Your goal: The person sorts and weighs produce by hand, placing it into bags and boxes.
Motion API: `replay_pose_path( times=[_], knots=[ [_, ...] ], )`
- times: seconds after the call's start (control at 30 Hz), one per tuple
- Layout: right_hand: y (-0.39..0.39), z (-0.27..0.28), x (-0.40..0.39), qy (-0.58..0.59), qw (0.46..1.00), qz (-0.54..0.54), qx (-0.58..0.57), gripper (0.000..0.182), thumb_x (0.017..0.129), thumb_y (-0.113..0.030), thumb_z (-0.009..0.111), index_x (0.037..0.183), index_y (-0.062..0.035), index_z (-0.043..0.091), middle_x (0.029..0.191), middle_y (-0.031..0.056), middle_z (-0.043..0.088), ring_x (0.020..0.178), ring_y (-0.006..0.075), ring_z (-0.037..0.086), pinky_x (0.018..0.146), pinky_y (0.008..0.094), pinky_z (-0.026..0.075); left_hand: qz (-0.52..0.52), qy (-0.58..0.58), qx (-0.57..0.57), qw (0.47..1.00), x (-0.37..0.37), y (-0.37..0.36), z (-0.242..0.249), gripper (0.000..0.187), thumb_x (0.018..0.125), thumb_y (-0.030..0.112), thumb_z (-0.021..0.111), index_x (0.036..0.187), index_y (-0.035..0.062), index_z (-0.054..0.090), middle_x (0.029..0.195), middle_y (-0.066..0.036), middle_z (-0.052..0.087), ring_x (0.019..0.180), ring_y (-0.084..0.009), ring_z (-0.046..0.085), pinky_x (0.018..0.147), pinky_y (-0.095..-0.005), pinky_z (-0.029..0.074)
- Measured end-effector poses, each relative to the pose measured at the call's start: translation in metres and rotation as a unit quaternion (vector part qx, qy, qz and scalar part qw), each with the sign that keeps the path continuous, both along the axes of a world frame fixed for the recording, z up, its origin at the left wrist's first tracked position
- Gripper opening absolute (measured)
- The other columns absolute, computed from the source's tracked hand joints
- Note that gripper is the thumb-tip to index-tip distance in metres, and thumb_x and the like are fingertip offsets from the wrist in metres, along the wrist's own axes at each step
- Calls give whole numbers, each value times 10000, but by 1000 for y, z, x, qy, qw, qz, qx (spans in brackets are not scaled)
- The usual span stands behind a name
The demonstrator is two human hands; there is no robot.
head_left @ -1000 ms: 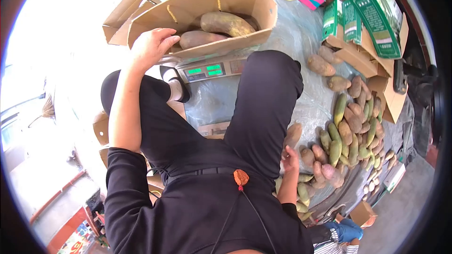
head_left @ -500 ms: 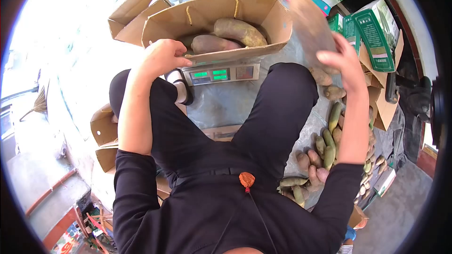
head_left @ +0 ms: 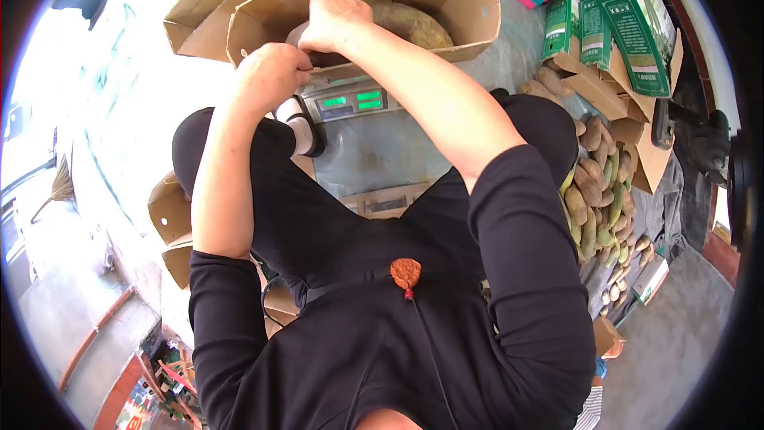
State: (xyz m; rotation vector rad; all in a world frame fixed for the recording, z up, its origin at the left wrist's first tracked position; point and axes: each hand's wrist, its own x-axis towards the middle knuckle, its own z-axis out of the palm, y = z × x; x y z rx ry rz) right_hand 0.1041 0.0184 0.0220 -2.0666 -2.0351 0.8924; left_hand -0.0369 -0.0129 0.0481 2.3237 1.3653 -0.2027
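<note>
Head view, one: looked forward and steeply down, wide, dark-rimmed; torso (head_left: 398, 366) lay close at bottom, left hand (head_left: 272, 76) and right hand (head_left: 338, 22) farther off, near top.

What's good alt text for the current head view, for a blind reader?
A person's right hand reaches into an open cardboard bag where a large brown tuber shows, with the left hand at the bag's near rim. A scale with green digits is by the bag; brown and green produce is piled on the right.
</note>
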Motion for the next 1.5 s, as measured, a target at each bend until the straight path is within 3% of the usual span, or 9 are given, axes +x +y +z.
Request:
replay_pose_path(
  times=[0.13,0.2,0.33,0.43,0.53,1.27,1.37,1.43,1.5],
  knots=[
    [2,-23,9,61,987,10,150,370,650,-241,649,985,-83,665,982,128,667,934,276,638,783,389,512,7,36,5,999,2,0,1,165,758,152,618,885,86,699,839,-153,656,823,-304,633,750,-394,494],
    [-3,0,45,69,989,69,109,452,702,-285,664,1094,-68,617,969,124,669,860,267,644,695,403,505,16,-2,-19,1000,2,-2,4,166,762,163,614,880,82,698,834,-153,655,813,-304,630,738,-396,490],
    [-31,50,130,86,989,-44,113,389,703,-281,679,977,-7,639,834,152,670,793,246,648,720,349,509,14,-21,4,1000,1,-3,3,173,761,176,615,877,76,696,822,-152,653,804,-305,625,733,-391,488],
    [-40,32,189,155,954,-149,210,337,737,-180,679,1000,25,626,852,105,643,760,183,607,701,298,488,9,-21,-3,1000,3,-2,3,208,753,114,644,928,5,672,879,-146,657,799,-271,634,742,-344,492],
    [-50,18,222,228,928,-236,174,329,749,-161,677,1003,39,619,851,98,634,759,169,600,693,286,487,4,-59,1,998,1,-3,1,216,766,108,641,955,6,666,900,-134,660,811,-252,639,745,-335,494],
    [-56,8,230,251,924,-264,116,219,772,-99,665,930,47,621,782,75,623,686,135,578,617,273,475,19,-138,43,989,4,0,-1,249,788,196,640,975,35,669,884,-143,663,817,-284,634,749,-353,490],
    [-52,0,241,272,920,-270,86,228,780,-101,660,972,13,614,831,93,636,724,184,598,664,292,480,19,-149,54,987,2,2,0,246,795,194,641,980,35,667,896,-138,664,816,-278,636,750,-347,490],
    [-52,5,244,147,956,-253,18,538,772,-411,652,1212,-121,548,1096,72,629,964,217,597,813,390,446,22,-157,69,985,-1,3,6,243,799,193,642,982,35,667,900,-135,664,814,-274,636,750,-343,491],
    [-51,6,242,152,957,-246,-7,514,803,-417,632,1218,-127,545,1104,46,615,965,203,579,812,392,420,35,-212,94,972,-8,3,15,236,801,189,645,976,30,665,902,-128,665,809,-260,640,744,-330,493]
  ],
)
